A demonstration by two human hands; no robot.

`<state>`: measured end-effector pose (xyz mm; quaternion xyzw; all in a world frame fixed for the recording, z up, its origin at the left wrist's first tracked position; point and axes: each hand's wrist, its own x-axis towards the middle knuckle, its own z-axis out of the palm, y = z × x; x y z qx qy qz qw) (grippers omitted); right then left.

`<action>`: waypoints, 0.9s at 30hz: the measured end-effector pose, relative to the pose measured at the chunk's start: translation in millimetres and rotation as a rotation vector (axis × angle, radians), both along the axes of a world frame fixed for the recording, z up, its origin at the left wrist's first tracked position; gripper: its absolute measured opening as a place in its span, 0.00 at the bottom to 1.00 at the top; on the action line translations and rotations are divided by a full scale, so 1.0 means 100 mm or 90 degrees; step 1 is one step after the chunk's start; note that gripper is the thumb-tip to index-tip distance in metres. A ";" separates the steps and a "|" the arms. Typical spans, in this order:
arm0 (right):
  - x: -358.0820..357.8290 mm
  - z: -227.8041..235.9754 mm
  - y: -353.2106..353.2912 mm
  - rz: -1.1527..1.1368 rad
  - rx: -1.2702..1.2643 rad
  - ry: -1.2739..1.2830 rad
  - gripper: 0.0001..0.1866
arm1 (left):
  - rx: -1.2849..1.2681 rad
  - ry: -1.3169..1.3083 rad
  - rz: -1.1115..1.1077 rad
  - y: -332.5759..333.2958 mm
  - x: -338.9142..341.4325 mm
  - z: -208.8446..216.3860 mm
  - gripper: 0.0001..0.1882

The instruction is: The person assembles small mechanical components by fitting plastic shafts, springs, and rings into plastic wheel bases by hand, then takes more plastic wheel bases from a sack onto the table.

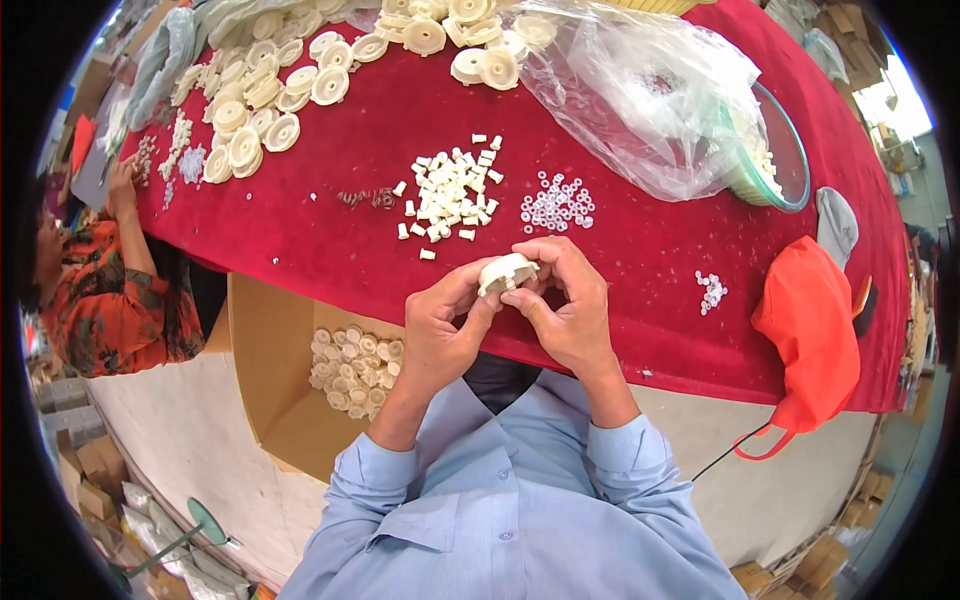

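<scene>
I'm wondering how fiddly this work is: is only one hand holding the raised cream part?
No, the left hand and right hand both have fingers on the cream part.

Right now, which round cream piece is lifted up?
The piece pinched between the left hand and the right hand; other pieces lie on the red cloth or in the cardboard box.

One round cream part (506,270), shallow and cap-like, its rim broken by notches, held tilted from both sides, notched edge turned toward six o'clock, placed near the view's centre, toward one o'clock
</scene>
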<state>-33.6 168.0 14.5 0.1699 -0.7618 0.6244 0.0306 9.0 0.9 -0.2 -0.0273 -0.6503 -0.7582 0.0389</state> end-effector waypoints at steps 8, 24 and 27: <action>-0.01 -0.04 0.00 -0.025 -0.036 -0.046 0.18 | -0.050 0.015 -0.018 -0.02 0.01 -0.05 0.18; 0.11 -0.07 0.02 -0.038 -0.011 -0.015 0.12 | -0.055 0.052 0.073 0.07 0.05 -0.05 0.16; 0.17 0.10 0.07 0.027 -0.044 -0.039 0.13 | -0.102 0.083 0.045 0.01 0.05 -0.12 0.12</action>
